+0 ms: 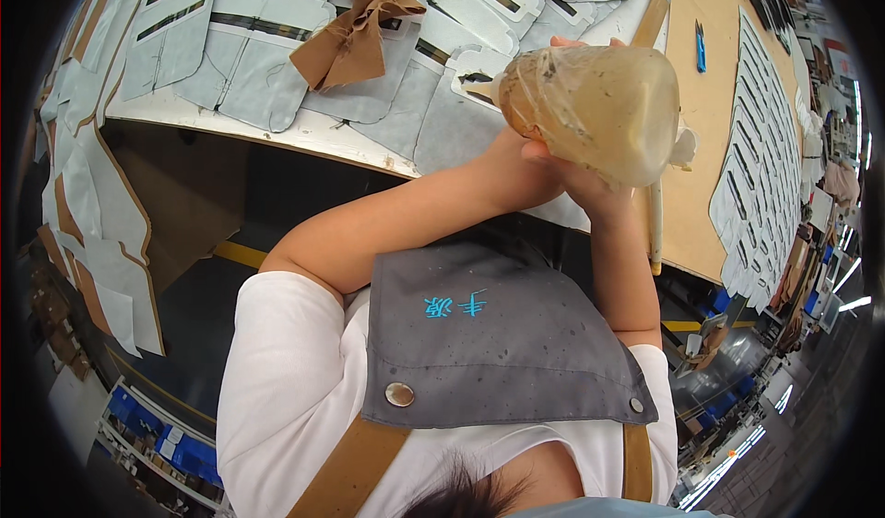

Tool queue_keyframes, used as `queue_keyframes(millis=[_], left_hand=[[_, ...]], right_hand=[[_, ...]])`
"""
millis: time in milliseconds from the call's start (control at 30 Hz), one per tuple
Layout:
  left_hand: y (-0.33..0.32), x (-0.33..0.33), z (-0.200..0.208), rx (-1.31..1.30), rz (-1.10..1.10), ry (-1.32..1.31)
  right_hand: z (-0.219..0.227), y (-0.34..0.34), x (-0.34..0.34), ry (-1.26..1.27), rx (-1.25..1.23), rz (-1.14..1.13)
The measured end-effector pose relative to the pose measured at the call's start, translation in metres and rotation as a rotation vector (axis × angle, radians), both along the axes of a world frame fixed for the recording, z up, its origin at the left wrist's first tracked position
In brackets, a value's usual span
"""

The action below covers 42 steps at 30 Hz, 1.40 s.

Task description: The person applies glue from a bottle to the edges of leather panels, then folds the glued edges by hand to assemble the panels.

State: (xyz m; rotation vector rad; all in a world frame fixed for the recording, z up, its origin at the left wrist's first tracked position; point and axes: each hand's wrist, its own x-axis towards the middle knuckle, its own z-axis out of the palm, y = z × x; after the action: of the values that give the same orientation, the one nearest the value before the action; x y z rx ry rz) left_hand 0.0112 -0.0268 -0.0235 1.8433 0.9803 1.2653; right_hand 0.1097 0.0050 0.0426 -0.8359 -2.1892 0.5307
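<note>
A cloudy, yellowish plastic squeeze bottle (599, 112) is held up over the table edge, tilted on its side. Its narrow nozzle points left, and the rounded base faces right. My right hand (595, 182) is closed round it from below, thumb against its lower side. My left hand (521, 149) reaches in beside the right one; its fingers are mostly hidden behind the bottle. Fingertips (567, 42) show above the bottle, but I cannot tell which hand they belong to. Beneath and beyond the bottle lie grey-white slotted fabric panels (369, 103).
A crumpled brown cloth (350, 39) rests on the panels. A blue-handled tool (701, 48) lies on the tan board (687, 214) at right, near a stack of slotted pieces (761, 168). A wooden strip (653, 16) runs behind the bottle. More cut pieces (97, 168) hang at left.
</note>
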Motion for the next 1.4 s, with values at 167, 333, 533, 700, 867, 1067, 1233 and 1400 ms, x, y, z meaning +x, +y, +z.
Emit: queue_keyframes(millis=[167, 333, 533, 700, 867, 1067, 1233, 1400], left_hand=[[-0.001, 0.001, -0.006, 0.151, 0.067, -0.056], [-0.003, -0.01, 0.02, -0.363, -0.146, -0.111], [0.002, 0.005, -0.01, -0.205, -0.13, -0.093], [0.008, 0.018, -0.037, -0.042, -0.107, -0.073], [0.009, 0.003, 0.006, 0.198, 0.085, 0.527], [0.006, 0.001, 0.009, 0.198, 0.091, 0.569], [0.009, 0.002, 0.012, 0.198, 0.055, 0.556], [0.013, -0.004, 0.013, 0.142, 0.007, 0.538]], right_hand=[[-0.001, 0.004, 0.006, -0.097, 0.081, 0.012], [-0.006, -0.005, 0.005, 0.096, -0.111, -0.13], [-0.019, -0.004, 0.003, 0.256, -0.207, 0.147], [-0.015, -0.015, 0.003, 0.415, -0.167, -0.095], [0.02, 0.003, 0.046, 0.673, 0.467, -0.525], [0.102, -0.022, 0.201, 1.521, -0.079, -0.069], [0.075, -0.063, 0.271, 1.215, -0.36, -0.022], [0.033, -0.088, 0.267, 0.451, -0.537, -0.986]])
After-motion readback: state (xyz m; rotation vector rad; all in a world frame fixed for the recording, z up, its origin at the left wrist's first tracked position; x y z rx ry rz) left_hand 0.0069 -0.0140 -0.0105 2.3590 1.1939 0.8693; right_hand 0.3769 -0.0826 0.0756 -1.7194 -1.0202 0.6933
